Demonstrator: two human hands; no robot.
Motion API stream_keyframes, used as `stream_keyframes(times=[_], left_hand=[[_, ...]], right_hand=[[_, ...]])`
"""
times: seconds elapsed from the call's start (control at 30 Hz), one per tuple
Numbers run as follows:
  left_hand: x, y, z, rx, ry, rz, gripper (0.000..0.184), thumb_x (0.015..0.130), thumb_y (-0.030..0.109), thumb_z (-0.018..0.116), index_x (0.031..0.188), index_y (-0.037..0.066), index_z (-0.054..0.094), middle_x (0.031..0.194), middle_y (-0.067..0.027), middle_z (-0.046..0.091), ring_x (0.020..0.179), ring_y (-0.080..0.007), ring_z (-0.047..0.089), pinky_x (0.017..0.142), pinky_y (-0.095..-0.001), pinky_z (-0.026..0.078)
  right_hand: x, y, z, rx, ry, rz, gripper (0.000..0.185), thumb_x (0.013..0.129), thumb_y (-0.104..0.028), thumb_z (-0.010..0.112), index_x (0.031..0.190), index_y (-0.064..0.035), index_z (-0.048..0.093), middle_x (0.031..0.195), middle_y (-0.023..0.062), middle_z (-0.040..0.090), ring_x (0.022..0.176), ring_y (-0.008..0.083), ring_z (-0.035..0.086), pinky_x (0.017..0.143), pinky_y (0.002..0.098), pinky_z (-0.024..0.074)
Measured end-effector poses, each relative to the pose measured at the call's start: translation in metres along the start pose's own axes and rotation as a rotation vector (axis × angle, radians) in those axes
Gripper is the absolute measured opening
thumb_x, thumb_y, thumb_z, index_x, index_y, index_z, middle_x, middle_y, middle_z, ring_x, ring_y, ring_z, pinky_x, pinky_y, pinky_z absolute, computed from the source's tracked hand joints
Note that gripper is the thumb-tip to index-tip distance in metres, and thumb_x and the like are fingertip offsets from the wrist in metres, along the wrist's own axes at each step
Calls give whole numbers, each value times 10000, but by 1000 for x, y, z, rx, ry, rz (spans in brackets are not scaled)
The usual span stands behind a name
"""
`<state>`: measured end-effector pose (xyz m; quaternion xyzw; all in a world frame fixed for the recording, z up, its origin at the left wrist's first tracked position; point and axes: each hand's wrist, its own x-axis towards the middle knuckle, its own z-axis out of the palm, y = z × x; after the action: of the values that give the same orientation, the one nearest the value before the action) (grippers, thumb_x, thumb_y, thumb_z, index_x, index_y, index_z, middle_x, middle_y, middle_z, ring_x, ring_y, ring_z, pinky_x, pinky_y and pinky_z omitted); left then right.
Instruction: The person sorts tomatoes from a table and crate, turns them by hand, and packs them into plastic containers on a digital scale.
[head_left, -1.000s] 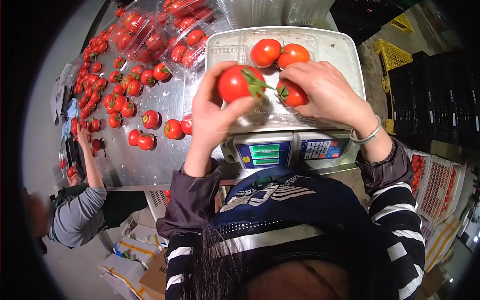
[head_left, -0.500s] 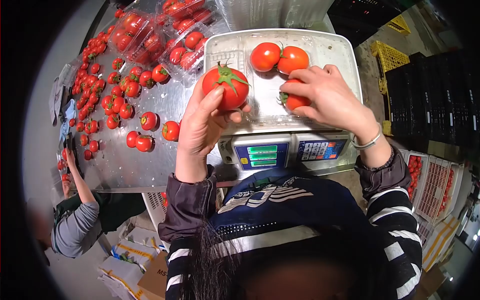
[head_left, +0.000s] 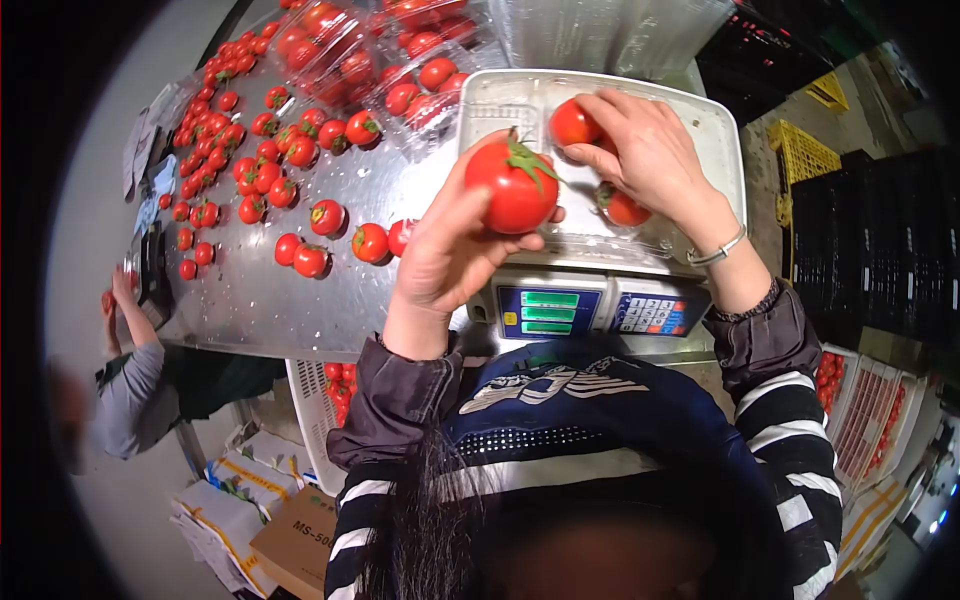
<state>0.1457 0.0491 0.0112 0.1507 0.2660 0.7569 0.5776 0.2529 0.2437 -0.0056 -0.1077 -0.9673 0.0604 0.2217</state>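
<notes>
My left hand (head_left: 445,245) holds a large red tomato (head_left: 510,190), its green stem end turned up, beside the near left part of the scale tray. With fingers curved over its top and thumb below, my right hand (head_left: 650,155) grips another tomato (head_left: 573,124) on the tray. A third tomato (head_left: 626,207) sits under my right wrist in a clear plastic punnet (head_left: 600,236), which lies on the white scale tray (head_left: 725,150). Whatever is beneath my right palm is mostly hidden. Green digits glow on the scale's display (head_left: 550,312).
Loose tomatoes (head_left: 268,178) spread over the metal table (head_left: 330,320) at left. Filled clear punnets (head_left: 325,50) stand at the back, near stacked plastic packaging (head_left: 620,40). Black crates (head_left: 850,240) rise at right. Another person's arm (head_left: 140,320) works at the far left.
My right hand has shifted from the near tomato in the punnet to a far one. The left hand still holds its tomato. The whole view has swung slightly.
</notes>
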Motion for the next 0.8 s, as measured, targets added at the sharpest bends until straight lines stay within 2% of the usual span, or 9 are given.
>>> stream_keyframes(times=[0.1,0.33,0.37,0.4,0.53,0.6,0.67,0.77,0.8], left_hand=[[-2,4,12,422,73,98,709,755,220,622,1332,39,251,1246,-205,414,1019,-322,537,696,-316,511],[-9,3,3,617,172,205,673,715,197,650,1282,53,318,1149,-162,481,923,-267,563,665,-309,496],[-10,4,-1,658,212,230,645,719,197,648,1267,58,335,1121,-153,495,897,-257,566,649,-302,493],[-13,5,-4,666,228,273,645,719,197,648,1267,58,335,1121,-153,495,897,-257,566,649,-302,493],[-24,6,-19,120,221,157,494,746,217,627,1167,69,415,1014,-122,518,833,-219,561,602,-290,480],[-30,7,-31,-168,130,116,428,766,237,624,1114,70,439,962,-100,529,825,-201,559,603,-300,485],[-44,14,-46,-139,148,211,416,763,238,611,1111,75,450,956,-111,536,822,-208,561,595,-299,478],[-73,23,-76,-102,195,357,397,757,240,584,1104,85,471,944,-133,549,817,-222,566,580,-297,465],[-87,28,-90,225,370,474,363,748,219,590,1065,74,491,922,-130,555,814,-227,566,614,-302,465]], right_hand=[[17,-1,13,-88,-94,71,374,716,-339,642,1012,-128,553,903,86,582,885,264,552,762,398,405],[28,-8,0,-219,-290,45,343,703,-325,645,960,-118,552,834,88,579,849,267,560,728,384,411],[29,-10,-3,-176,-338,100,397,701,-318,651,1029,-122,542,919,100,568,906,275,540,777,383,396],[30,-12,-6,-132,-380,149,457,699,-311,657,1098,-126,532,1004,112,557,963,284,520,827,382,381],[13,-32,-24,-106,-153,-1,486,707,-228,644,1153,-93,506,1183,123,479,1095,316,431,915,413,327],[0,-38,-20,-79,-165,-87,481,698,-216,647,1140,-87,511,1180,123,476,1109,310,418,919,423,313],[-7,-47,-23,-50,-195,-171,476,688,-203,650,1128,-80,516,1177,122,472,1124,304,406,924,433,298],[-15,-66,-37,76,-33,-131,409,682,-133,653,1069,-52,551,1164,145,485,1112,311,431,907,425,336],[-20,-76,-38,296,-1,-71,368,679,-100,651,1032,-36,568,1128,154,510,1069,309,467,878,414,371]])
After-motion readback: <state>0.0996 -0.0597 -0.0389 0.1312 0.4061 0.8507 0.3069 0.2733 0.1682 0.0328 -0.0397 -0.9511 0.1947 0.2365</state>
